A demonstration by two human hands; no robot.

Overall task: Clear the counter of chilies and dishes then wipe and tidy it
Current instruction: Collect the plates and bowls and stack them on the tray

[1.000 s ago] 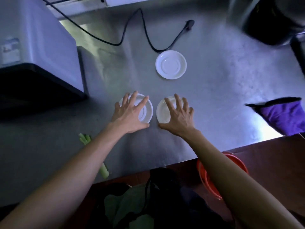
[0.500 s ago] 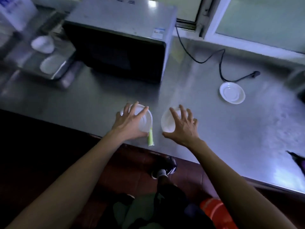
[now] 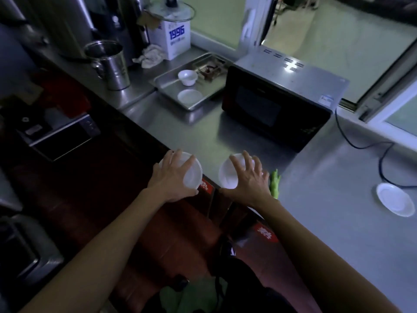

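Two hands each gripped a white saucer from above at mid-frame: the left hand point(image 3: 168, 179) on the left saucer point(image 3: 192, 173), the right hand point(image 3: 249, 180) on the right saucer point(image 3: 226, 175). A green chili point(image 3: 274, 182) lay just right of them on the steel counter point(image 3: 327, 177). A third saucer point(image 3: 395, 202) sat at the right edge, and a metal tray point(image 3: 167, 88) holding white dishes was at upper centre.

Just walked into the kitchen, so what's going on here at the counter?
A person is clearing dishes. The left hand grips one white saucer and the right hand grips another saucer, both lifted near the counter's front edge. A green chili and a third saucer remain on the counter.
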